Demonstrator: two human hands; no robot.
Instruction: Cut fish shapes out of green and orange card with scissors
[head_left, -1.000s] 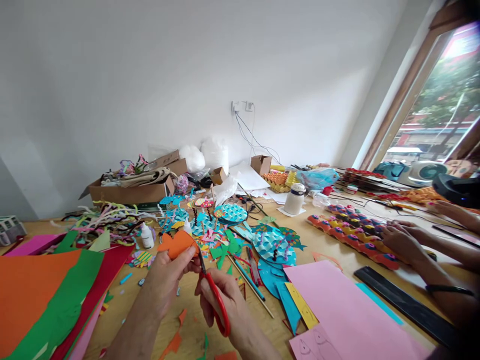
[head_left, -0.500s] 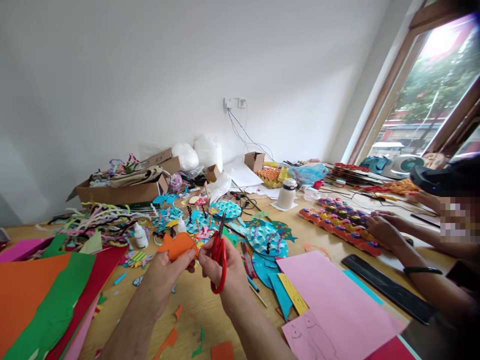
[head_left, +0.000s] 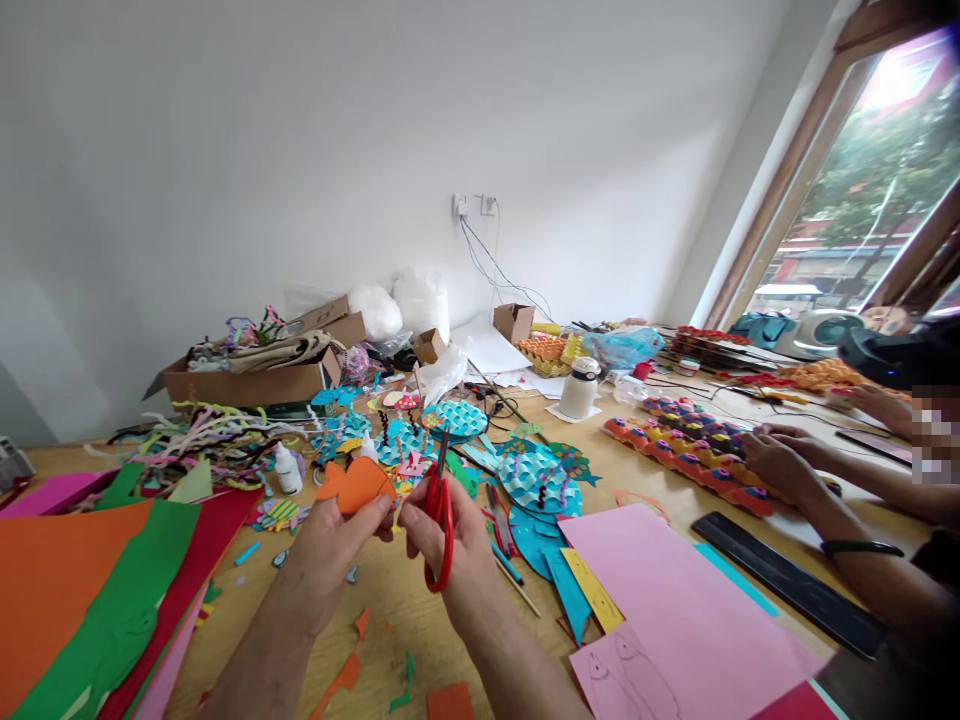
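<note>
Between the thumb and fingers of my left hand [head_left: 341, 540] is an orange paper fish [head_left: 356, 486], its tail toward the left. My right hand [head_left: 448, 530] is closed around a pair of red-handled scissors [head_left: 442, 540], whose dark blades point up and away from me. The right fingertips are close to the fish's right end; whether they touch it I cannot tell. Orange paper scraps [head_left: 346, 670] and a green scrap [head_left: 405, 682] lie on the table below my hands. Blue woven paper fish [head_left: 529, 475] lie just beyond the scissors.
Coloured paper sheets [head_left: 82, 600] are stacked at left. Pink paper [head_left: 675, 600] with drawn fish and a black ruler [head_left: 784, 580] lie right. A glue bottle [head_left: 287, 470], pipe cleaners [head_left: 217, 450] and a white flask [head_left: 578, 388] stand or lie farther back. Another person's hands [head_left: 787, 465] touch painted egg cartons [head_left: 690, 455].
The view has shifted slightly, so the surroundings appear a little farther right. My hands keep nearly the same hold on the fish and the scissors.
</note>
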